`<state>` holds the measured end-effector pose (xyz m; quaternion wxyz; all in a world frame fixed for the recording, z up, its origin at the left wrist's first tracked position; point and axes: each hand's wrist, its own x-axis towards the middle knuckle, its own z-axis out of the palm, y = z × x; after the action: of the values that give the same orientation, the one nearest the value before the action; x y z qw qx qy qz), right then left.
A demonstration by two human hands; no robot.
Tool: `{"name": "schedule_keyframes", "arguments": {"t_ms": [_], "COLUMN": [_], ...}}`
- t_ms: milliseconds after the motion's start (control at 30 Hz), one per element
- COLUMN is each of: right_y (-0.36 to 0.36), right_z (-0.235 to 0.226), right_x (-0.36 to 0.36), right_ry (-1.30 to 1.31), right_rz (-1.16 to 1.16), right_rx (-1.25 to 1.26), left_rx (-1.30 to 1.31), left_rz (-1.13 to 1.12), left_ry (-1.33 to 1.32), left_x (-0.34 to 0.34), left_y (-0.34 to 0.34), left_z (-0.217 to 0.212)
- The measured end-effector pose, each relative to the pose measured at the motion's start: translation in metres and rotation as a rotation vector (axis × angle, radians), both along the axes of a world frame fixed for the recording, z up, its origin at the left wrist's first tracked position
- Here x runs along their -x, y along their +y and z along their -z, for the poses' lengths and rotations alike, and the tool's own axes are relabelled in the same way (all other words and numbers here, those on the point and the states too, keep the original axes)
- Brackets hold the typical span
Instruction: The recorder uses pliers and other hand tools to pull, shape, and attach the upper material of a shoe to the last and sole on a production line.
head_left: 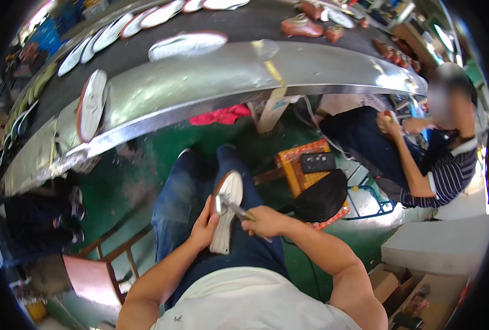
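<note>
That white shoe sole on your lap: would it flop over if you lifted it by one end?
Probably not much: the white sole stays straight in the left hand. It looks thin, so likely light. The right hand presses a metal tool against it.

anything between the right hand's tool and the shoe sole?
Nothing visible. The left hand grips the white shoe sole over the lap; the right hand has the metal tool already touching it.

The shoe (225,212) lies on the person's lap, between the left hand (205,228) and the right hand (263,220). Beyond both hands runs the conveyor (211,77), carrying soles (186,45). Right of the right hand lies a stool (305,170); further right sits a co-worker (420,159).
</note>
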<state>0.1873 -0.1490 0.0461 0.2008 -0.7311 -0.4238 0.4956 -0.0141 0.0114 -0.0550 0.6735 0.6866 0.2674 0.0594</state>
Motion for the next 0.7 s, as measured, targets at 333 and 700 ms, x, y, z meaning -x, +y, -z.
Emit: {"name": "schedule_keyframes", "arguments": {"t_ms": [333,700], "right_y": [-0.027,0.016], "right_z": [0.031,-0.025], "right_x": [0.019,-0.006], "right_ry": [0.927,0.003], "right_rz": [0.508,0.246], "right_rx": [0.072,-0.103], "left_rx": [-0.506,-0.624], "left_rz": [0.298,0.389], "left_ry": [0.068,0.171], "left_x": [-0.02,-0.012], "left_y": [0.013,0.009], "left_z": [-0.063,-0.065]}}
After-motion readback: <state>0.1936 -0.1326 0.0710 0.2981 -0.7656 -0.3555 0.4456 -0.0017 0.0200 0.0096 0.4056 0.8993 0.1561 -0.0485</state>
